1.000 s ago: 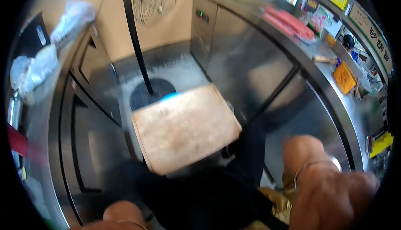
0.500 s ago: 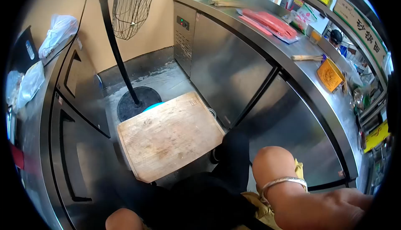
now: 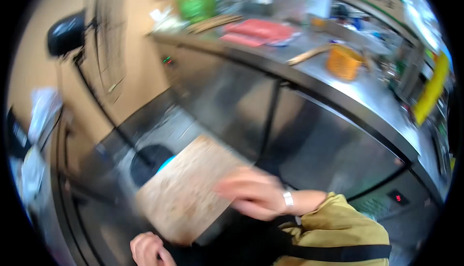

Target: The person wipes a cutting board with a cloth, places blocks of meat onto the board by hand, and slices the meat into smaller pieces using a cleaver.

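A worn wooden board (image 3: pixel 186 193) lies low in front of my dark-clothed lap. Over its right edge is my right hand (image 3: pixel 252 192), smeared by motion, with a silvery band at the wrist; whether it touches the board is unclear. At the bottom left, my left hand (image 3: pixel 151 249) is near the board's lower left side, its fingers curled together and nothing visible in them.
Beyond the board stands a black round base (image 3: pixel 145 167) with a pole. A steel counter (image 3: pixel 319 75) on the right bears pink slabs (image 3: pixel 261 31), wooden sticks (image 3: pixel 308 54) and an orange container (image 3: pixel 343 62). Plastic bags (image 3: pixel 42 111) sit at the left.
The view has swung to the right, so the counter and board appear farther left. My right hand has come in over the board's right edge. The curled fingers of my left hand now show.
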The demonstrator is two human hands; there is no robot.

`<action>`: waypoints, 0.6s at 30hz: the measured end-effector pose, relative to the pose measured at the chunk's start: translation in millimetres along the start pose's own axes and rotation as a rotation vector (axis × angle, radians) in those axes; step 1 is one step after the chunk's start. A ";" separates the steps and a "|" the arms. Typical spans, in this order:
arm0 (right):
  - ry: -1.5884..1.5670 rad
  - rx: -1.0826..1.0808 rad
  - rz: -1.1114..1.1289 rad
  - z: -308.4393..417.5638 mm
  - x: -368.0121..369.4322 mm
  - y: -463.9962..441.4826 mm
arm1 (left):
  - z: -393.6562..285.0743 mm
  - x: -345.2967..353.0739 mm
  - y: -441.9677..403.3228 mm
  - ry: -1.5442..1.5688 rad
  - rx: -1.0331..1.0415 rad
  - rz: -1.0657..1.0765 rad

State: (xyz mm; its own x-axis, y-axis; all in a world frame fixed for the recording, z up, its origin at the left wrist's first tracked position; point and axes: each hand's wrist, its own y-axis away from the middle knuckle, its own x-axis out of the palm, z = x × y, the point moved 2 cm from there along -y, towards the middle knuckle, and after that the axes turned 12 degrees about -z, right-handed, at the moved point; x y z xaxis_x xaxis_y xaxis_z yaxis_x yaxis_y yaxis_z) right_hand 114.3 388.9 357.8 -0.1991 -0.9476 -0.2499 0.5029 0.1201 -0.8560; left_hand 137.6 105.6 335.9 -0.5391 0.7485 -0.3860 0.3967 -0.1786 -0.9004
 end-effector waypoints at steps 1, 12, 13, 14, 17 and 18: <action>-0.024 0.240 -0.014 -32.6 23.3 23.6 | 22.2 11.7 11.4 0.012 -0.182 0.100; 0.211 0.562 1.229 -138.9 86.3 308.1 | 264.8 77.3 267.6 0.144 -1.556 0.102; 0.210 0.616 1.247 -143.3 88.4 309.1 | 268.1 78.7 275.8 0.250 -1.594 0.107; 0.203 0.667 1.269 -146.9 94.5 308.8 | 265.2 84.0 273.3 0.289 -1.482 0.030; 0.198 0.777 1.295 -170.7 108.1 316.2 | 237.4 82.0 245.5 -0.052 -1.348 0.142; 0.205 0.827 1.283 -176.7 112.9 315.3 | 231.2 81.9 242.8 -0.008 -1.382 0.166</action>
State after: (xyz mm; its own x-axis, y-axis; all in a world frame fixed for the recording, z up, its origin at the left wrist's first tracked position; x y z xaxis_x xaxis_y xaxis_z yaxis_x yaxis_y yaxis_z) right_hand 101.8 372.1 -20.2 0.6445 -0.2742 -0.7137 0.7179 0.5383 0.4414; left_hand 18.0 -24.1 39.3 -0.4158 0.7768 -0.4729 0.8578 0.5078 0.0799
